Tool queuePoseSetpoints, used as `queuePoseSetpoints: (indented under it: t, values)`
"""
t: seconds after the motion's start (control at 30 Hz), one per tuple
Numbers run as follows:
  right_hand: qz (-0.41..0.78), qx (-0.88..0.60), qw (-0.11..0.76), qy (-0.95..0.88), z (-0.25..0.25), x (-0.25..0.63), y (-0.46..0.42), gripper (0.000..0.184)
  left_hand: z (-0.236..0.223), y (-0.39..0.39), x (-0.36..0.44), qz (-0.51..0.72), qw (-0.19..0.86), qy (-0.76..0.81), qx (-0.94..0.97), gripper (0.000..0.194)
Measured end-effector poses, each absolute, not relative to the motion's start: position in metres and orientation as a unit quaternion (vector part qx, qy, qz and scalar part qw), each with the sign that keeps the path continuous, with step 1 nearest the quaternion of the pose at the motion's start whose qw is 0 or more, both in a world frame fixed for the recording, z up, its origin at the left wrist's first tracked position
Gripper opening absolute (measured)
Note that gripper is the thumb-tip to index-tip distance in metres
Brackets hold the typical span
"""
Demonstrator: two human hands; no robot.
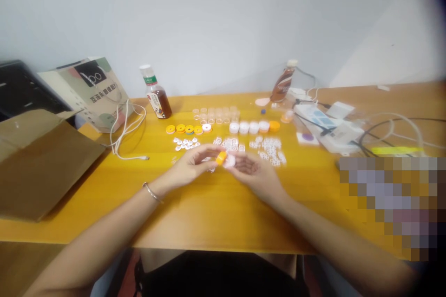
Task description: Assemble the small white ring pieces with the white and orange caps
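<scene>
In the middle of the table my left hand [190,165] is closed, its thumb and fingers pinching a round orange cap-like piece [220,158]. Against it, my right hand [256,174] grips a round white piece [229,161] between thumb and fingers. The two pieces touch; whether they are joined I cannot tell. Beyond my hands lie small white patterned parts [270,148] and white knob-like parts [186,144]. Behind those run a row of orange discs with centre holes [189,129], a row of white round pieces [244,127] and clear cups [218,114].
A cardboard box [52,162] and a printed paper bag [94,93] stand at left, beside a white cable [128,134]. Two brown-liquid bottles stand at the back: one left [158,100], one right [283,84]. A power strip [320,125] with tangled cords is at right.
</scene>
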State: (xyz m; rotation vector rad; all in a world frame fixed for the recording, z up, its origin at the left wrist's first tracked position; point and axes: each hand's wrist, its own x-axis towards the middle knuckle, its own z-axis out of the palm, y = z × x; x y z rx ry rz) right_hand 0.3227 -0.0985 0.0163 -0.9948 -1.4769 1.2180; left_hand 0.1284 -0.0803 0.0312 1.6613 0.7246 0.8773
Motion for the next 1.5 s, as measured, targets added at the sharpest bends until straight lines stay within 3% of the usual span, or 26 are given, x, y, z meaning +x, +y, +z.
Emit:
queuePoseSetpoints:
  t: [0.7, 1.23, 1.5]
  values:
    - [0.509, -0.381, 0.460, -0.620, 0.011, 0.325, -0.099, 0.028, 0.034, -0.098, 0.134, 0.337, 0.243, 0.334, 0.846, 0.037]
    - [0.510, -0.369, 0.456, -0.629, 0.005, 0.322, -0.099, 0.024, 0.030, -0.102, 0.134, 0.333, 0.177, 0.341, 0.861, 0.037]
    - [0.559, -0.383, 0.431, -0.595, 0.005, 0.321, -0.097, 0.024, 0.028, -0.103, 0.131, 0.289, 0.194, 0.338, 0.874, 0.035]
